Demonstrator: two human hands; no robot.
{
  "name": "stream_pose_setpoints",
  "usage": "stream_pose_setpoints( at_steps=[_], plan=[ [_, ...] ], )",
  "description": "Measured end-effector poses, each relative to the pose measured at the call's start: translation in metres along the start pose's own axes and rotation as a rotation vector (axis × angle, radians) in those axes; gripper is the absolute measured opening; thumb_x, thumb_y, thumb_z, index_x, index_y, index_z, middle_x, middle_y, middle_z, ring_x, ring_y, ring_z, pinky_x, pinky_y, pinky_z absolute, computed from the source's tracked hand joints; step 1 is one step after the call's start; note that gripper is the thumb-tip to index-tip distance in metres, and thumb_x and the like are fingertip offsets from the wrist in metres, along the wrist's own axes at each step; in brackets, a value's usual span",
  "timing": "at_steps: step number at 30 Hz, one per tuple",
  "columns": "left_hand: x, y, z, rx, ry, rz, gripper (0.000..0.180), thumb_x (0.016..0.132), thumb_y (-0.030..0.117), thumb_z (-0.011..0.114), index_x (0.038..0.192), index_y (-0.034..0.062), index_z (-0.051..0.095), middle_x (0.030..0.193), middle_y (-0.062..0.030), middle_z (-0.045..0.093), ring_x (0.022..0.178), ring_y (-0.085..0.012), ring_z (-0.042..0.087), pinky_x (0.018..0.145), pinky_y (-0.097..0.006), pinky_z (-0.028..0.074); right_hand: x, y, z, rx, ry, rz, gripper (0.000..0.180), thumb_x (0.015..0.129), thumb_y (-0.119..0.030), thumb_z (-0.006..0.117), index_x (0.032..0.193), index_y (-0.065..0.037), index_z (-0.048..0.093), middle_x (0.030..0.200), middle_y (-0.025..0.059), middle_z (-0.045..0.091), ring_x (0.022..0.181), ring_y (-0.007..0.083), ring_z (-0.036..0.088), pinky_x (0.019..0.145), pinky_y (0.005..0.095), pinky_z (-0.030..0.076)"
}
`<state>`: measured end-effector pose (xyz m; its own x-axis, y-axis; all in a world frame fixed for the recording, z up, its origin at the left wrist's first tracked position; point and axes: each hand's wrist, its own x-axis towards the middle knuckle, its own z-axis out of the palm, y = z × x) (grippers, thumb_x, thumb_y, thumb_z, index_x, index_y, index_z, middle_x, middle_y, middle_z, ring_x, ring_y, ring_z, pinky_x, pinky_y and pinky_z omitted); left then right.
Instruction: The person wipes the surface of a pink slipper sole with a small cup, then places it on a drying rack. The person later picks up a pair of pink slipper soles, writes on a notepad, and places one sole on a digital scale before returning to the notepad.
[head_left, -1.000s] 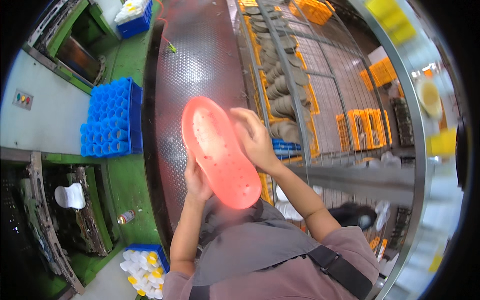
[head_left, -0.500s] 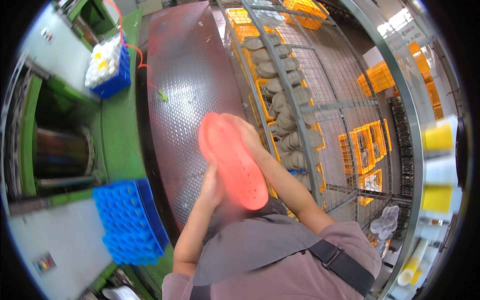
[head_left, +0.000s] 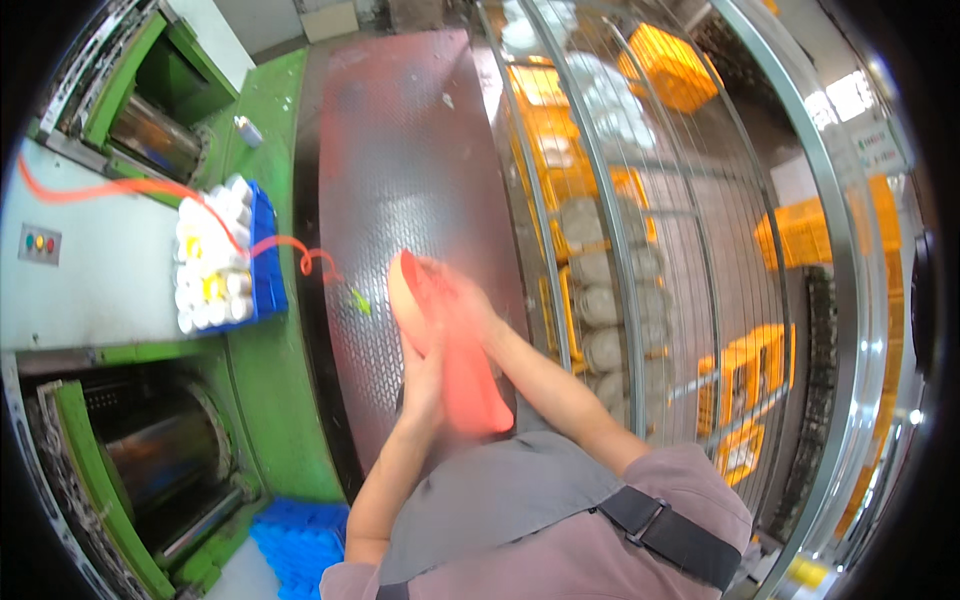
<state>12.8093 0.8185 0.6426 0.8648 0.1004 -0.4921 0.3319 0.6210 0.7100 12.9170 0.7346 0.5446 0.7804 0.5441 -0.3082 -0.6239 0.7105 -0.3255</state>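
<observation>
A coral-red shoe sole (head_left: pixel 470 385) is up in front of my body, tilted, with a paler strip along its far left edge. My left hand (head_left: pixel 425 380) is closed on the sole's left side, the thumb lying along its face. Over the far half of the sole lies my right hand (head_left: pixel 468 305); it touches the sole, but motion smears its fingers. The sole's near end reaches close to my grey apron (head_left: pixel 500 490).
A dark red patterned metal platform (head_left: pixel 400 130) lies ahead. To the left, a green ledge (head_left: pixel 265 370) carries a blue crate (head_left: pixel 262 245) of white bottles; an orange coiled hose (head_left: pixel 290 242) ends in a green tip. At right, a wire rack (head_left: pixel 605 190) holds grey soles and yellow crates.
The sole has turned so its holed face no longer shows flat. My right hand has moved from the right edge onto the far half. The view has shifted left.
</observation>
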Motion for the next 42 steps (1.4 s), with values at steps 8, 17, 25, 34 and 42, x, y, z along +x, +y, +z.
stream_pose_setpoints(
  at_steps=[8,17,25,34,42],
  plan=[
    [0.337,0.139,0.059,0.026,0.064,0.005,0.061,0.105,0.022,0.059,0.154,0.0063,0.027,0.148,-0.0134,0.044,0.133,-0.0241,0.049,0.110,-0.040,0.044,0.333,-0.151,-0.001,0.101,-0.038,0.108,0.046,0.108,-0.029,0.050,0.145,-0.003,0.049,0.144,0.0116,0.058,0.132,0.0256,0.055,0.116,0.0411,0.041],
    [0.679,0.319,0.192,0.119,-0.025,-0.195,0.078,0.099,0.046,0.065,0.157,0.0069,0.029,0.150,-0.0132,0.047,0.135,-0.0256,0.049,0.113,-0.041,0.044,0.630,-0.395,0.071,0.015,0.196,-0.026,0.050,0.110,-0.038,0.045,0.147,-0.005,0.047,0.146,0.0103,0.054,0.134,0.0258,0.052,0.116,0.0443,0.041],
    [1.036,0.435,0.270,-0.114,-0.151,-0.222,0.074,0.105,0.056,0.045,0.157,0.0045,0.031,0.155,-0.0145,0.045,0.140,-0.0296,0.047,0.116,-0.047,0.042,0.969,-0.626,0.080,0.128,0.088,-0.105,0.041,0.110,-0.032,0.045,0.138,-0.004,0.056,0.137,0.0102,0.062,0.126,0.0252,0.059,0.113,0.0418,0.043],
    [1.325,0.609,0.374,-0.271,-0.107,0.012,0.084,0.101,0.069,0.039,0.159,0.0099,0.029,0.157,-0.0084,0.042,0.141,-0.0267,0.045,0.117,-0.045,0.038,1.283,-0.809,0.134,0.085,0.161,0.092,0.038,0.109,-0.032,0.044,0.129,-0.005,0.062,0.132,0.0109,0.065,0.123,0.0269,0.061,0.109,0.0440,0.047],
    [1.670,0.722,0.419,-0.217,-0.076,0.011,0.090,0.101,0.069,0.037,0.162,0.0063,0.019,0.165,-0.0128,0.029,0.148,-0.0308,0.034,0.121,-0.047,0.030,1.572,-0.978,0.040,0.164,0.209,-0.061,0.032,0.108,-0.026,0.051,0.122,0.001,0.062,0.123,0.0152,0.066,0.119,0.0278,0.063,0.108,0.0415,0.050]
  ],
)
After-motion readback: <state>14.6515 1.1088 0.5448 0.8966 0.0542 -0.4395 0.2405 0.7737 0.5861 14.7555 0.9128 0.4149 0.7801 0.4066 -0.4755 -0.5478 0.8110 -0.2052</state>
